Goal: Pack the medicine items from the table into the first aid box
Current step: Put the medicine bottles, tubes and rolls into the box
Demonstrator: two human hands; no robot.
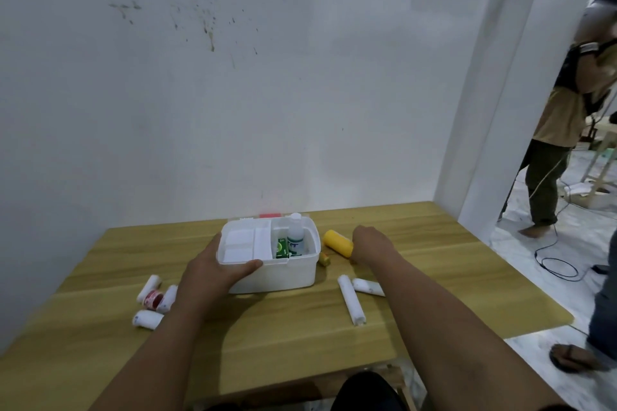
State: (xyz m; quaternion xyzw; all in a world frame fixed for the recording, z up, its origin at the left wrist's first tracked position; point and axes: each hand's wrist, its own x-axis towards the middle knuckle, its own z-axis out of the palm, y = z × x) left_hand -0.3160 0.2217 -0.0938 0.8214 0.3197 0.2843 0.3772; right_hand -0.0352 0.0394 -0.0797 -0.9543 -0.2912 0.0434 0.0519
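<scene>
counter [300,327] wooden, lower frame | left hand [213,272] grip holding near-left rim of open first aid box [287,277], frame centre | right hand [369,242] at yellow roll [338,242] right of box, grip cannot tell | white rolls [350,299] either side of box

Right hand's fingers [359,233] hidden (curled past the yellow roll [338,242]); grip unclear.

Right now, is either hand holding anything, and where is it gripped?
The left hand holds the white box by its near left rim, thumb over the edge. The right hand is beside the yellow roll; whether it grips it cannot be told.
</scene>
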